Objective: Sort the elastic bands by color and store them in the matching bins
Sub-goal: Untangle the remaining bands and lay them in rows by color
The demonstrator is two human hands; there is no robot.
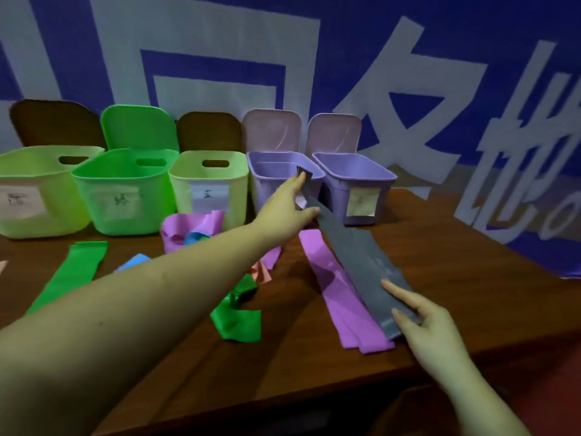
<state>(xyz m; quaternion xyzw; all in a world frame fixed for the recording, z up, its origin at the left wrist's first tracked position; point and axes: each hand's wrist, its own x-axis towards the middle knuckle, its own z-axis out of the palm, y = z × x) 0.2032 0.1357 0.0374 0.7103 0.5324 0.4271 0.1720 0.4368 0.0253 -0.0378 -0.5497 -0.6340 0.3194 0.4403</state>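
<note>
The person stretches a grey band (352, 250) between both hands. The left hand (289, 206) pinches its far end between thumb and fingers, just at the rim of the left purple bin (261, 180), and the tip of the band stands a little above that rim. The right hand (424, 322) holds the near end, low over the wooden table (456, 278), with the fingers lying along the band (the thumb is hidden under it, so I cannot tell how firm this hold is). Directly under the right hand's end lies a pink band (339, 306), flat on the table and partly covered by the grey one. Left of the left forearm there is a loose heap of pink, blue and green bands (195, 229), and nearer a crumpled green band (235, 316). Beside the left hand's grip, on its right, stands a second purple bin (377, 180); on its left stand three green bins (125, 190), all with lids open.
</note>
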